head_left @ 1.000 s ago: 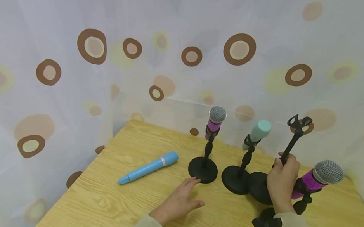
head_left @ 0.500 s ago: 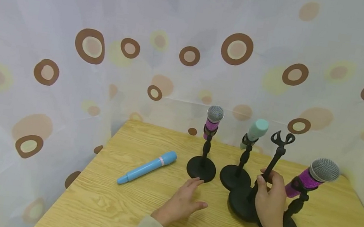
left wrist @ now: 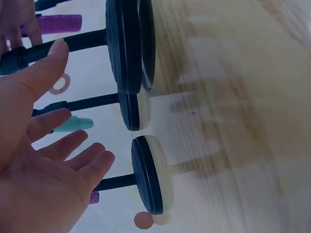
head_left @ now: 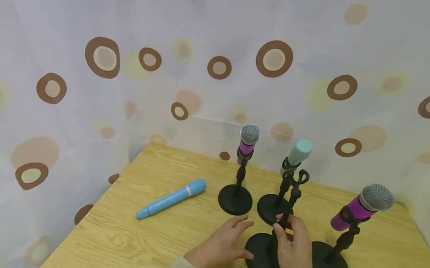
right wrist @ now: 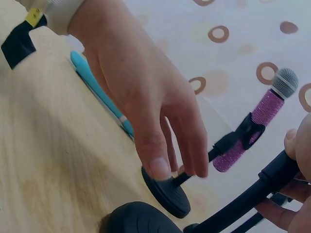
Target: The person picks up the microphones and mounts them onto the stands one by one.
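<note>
My right hand (head_left: 296, 257) grips the pole of a black microphone stand (head_left: 261, 256) whose clip at the top holds nothing. Beside that stand's round base is my left hand (head_left: 220, 245), fingers spread and holding nothing, its thumb overlapping the base edge in the head view. From the left wrist, the left hand (left wrist: 53, 184) shows its palm side, with the gripped stand's base (left wrist: 121, 48) just past the thumb. In the right wrist view, the fingers of the right hand (right wrist: 303, 160) wrap the pole (right wrist: 243, 204).
Two stands hold purple glitter microphones (head_left: 246, 148) (head_left: 358, 208), one at the back and one at the right. Between them a third holds a mint-green microphone (head_left: 300, 151). A blue microphone-shaped stick (head_left: 172, 199) lies at left on the wooden table (head_left: 106, 247), before a dotted curtain (head_left: 230, 30).
My right hand has brought the empty microphone stand left and toward me, from behind the right purple microphone to beside my left hand. The left hand has shifted slightly right, toward its base.
</note>
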Demonstrator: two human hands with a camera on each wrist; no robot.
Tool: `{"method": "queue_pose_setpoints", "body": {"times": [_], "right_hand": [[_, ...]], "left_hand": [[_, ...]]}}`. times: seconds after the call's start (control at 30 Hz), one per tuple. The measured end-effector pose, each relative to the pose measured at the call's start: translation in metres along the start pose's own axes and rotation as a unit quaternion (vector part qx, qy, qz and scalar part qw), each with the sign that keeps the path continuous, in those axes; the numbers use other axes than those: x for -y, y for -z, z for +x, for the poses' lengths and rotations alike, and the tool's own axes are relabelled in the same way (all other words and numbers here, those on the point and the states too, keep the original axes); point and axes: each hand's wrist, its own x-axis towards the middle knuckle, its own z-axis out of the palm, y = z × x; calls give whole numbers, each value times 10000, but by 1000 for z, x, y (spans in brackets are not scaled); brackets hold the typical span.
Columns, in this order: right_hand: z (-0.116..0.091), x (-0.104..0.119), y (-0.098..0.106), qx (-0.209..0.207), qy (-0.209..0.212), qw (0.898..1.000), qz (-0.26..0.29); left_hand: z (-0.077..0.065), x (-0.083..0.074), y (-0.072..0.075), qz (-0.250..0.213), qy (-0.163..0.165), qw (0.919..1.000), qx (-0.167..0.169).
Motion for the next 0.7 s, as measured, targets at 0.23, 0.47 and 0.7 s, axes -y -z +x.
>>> {"method": "queue_pose_setpoints", "body": {"times": [0.23,0.47,0.7], "right_hand": [[-9,5,-12,250,103,9996,78],[-15,9,-16,375,116,9992,104],[-15,12,-16,331,150,9992,147]], "left_hand": [[-9,2,-8,735,-279,9965,290],[-15,6,-17,839,-382,9929,750],[-16,4,-24,1477,-835,9846,411]]}}
